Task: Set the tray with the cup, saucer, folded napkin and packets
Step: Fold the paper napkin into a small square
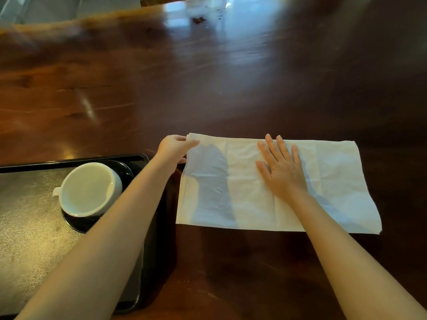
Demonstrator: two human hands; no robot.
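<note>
Now napkin-fold step: left hand (pixel 173 146) pinches napkin (pixel 335 181) far-left corner, right hand (pixel 280 168) spread flat pinning middle; next prob fold left end over, w/ edges aligned.

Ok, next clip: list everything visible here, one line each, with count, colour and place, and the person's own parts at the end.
table: one, dark glossy wood, fills the view.
tray: one, black with a speckled floor, lower left on the table.
saucer: one, black, on the tray under the cup.
cup: one, white, empty, on the saucer, handle pointing left.
napkin: one, white cloth, folded into a wide rectangle, flat on the table right of the tray.
packets: none in view.
blurred items at the far table edge: too unclear to name.
left hand: pinching the napkin's far left corner.
right hand: flat, palm down, fingers spread on the napkin's middle.
</note>
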